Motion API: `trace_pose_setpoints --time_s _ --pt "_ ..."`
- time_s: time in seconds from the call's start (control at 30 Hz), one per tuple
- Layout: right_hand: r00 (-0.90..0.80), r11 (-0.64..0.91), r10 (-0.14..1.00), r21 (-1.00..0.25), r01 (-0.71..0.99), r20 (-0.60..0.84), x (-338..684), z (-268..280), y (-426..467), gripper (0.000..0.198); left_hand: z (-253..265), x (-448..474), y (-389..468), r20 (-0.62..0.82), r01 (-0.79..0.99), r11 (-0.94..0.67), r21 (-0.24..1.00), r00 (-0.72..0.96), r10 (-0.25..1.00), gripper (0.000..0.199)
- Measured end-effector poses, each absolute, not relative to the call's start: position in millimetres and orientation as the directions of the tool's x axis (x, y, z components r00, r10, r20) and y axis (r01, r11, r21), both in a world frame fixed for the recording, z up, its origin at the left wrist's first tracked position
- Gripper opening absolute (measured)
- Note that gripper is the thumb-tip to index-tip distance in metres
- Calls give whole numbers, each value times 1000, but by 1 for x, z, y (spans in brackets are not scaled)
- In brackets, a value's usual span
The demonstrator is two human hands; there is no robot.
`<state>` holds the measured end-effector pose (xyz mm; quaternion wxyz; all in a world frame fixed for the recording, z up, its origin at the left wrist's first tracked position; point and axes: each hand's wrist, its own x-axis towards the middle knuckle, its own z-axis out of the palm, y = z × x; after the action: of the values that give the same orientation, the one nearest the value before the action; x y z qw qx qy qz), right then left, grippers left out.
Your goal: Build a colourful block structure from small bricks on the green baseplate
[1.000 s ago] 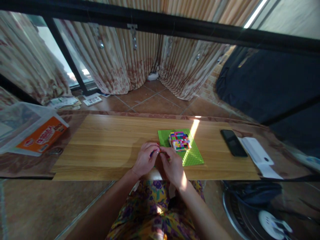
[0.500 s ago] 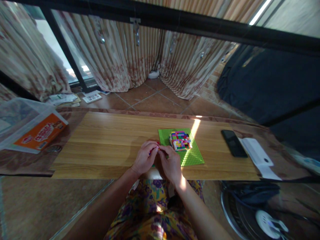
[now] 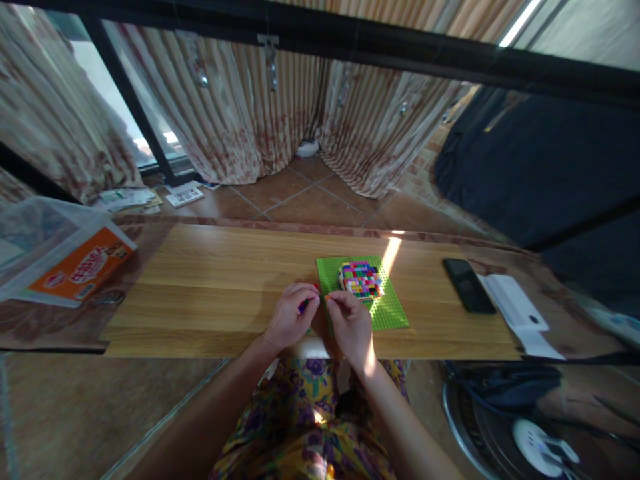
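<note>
My left hand (image 3: 291,315) is closed around a few small toy bricks (image 3: 303,306), with bits of blue or purple and red showing between the fingers. Just to its right, my right hand (image 3: 351,325) is in a pinch at the left edge of a green studded baseplate (image 3: 393,315). Whatever lies between its fingertips is too small to make out. A low block of many-coloured bricks (image 3: 360,279) sits on the baseplate, slightly beyond my right hand. A narrow gap separates the fingertips of the two hands.
The wooden table (image 3: 210,280) carries a black phone (image 3: 469,287) and a white box (image 3: 515,310) near its right end. A clear plastic bin (image 3: 65,247) with an orange label stands at the left. Sunlight crosses the baseplate.
My right hand has moved a little to the right, so its fingertips have parted from my left hand. My left hand stays almost in place, still closed on the bricks.
</note>
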<state>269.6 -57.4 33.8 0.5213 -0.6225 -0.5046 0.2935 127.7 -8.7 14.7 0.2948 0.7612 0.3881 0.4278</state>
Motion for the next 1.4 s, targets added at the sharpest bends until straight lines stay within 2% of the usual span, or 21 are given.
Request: trace_pose_setpoints --time_s 0.2,0.43,0.6,0.83,1.03,1.4 --pt "396 58 914 -993 99 92 281 35 -58 16 13 129 -9 436 319 -534 783 331 837 12" --pt "514 98 854 -995 -3 82 293 41 -55 19 13 129 -9 432 333 -533 778 332 838 11" --pt "551 61 832 -998 28 66 307 53 -57 27 14 129 -9 433 334 -534 777 333 837 10" --pt "638 -21 760 -976 219 126 333 58 -60 34 13 129 -9 455 338 -552 762 326 829 10" --pt "710 -26 695 -983 184 115 349 47 -56 32 14 129 -9 438 341 -539 770 330 836 10" --pt "698 -25 698 -969 244 158 370 23 -56 34 14 130 -8 442 371 -554 746 346 828 12"
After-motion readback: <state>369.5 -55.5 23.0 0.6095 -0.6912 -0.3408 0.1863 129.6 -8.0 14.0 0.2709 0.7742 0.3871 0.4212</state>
